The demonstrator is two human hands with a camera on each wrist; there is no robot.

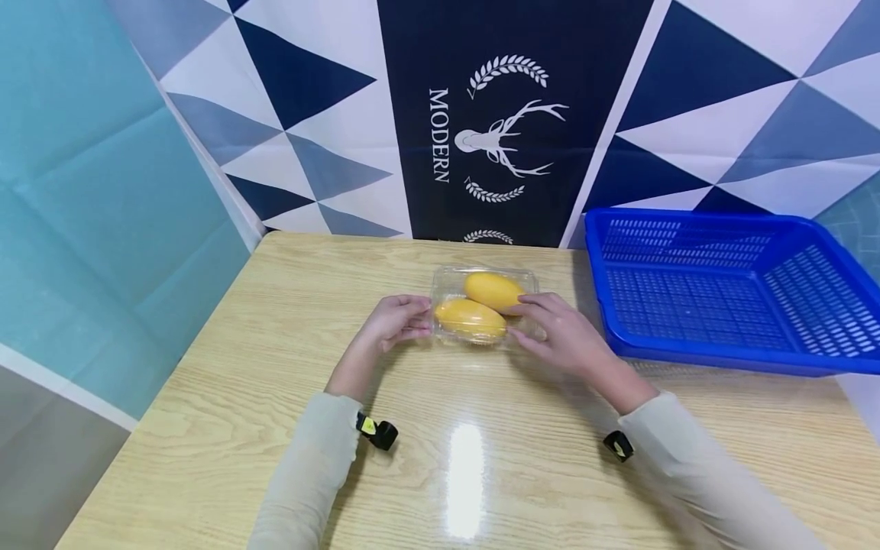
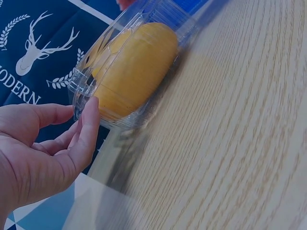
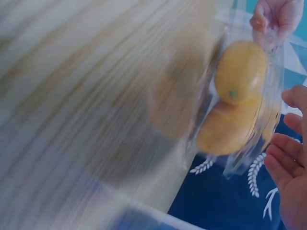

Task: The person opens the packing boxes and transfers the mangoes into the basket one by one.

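Observation:
A clear plastic clamshell box [image 1: 450, 283] stands on the wooden table with two yellow mangoes inside, one nearer [image 1: 470, 318] and one farther [image 1: 493, 290]. The transparent lid lies over the fruit. At the box's left end, my left hand [image 1: 399, 321] pinches the rim between thumb and fingers, as the left wrist view shows of the hand [image 2: 48, 143]. My right hand [image 1: 560, 332] is at the right end with its fingers loosely bent and spread. In the right wrist view the fingers of that hand [image 3: 290, 163] are beside the lid; contact is hard to tell.
A blue perforated plastic basket [image 1: 687, 305] stands to the right of the box, close to my right hand. Behind the wooden table [image 1: 412, 458] hangs a patterned cloth [image 1: 330, 114] with triangles and a deer print. A light teal cloth [image 1: 103, 191] covers the left side.

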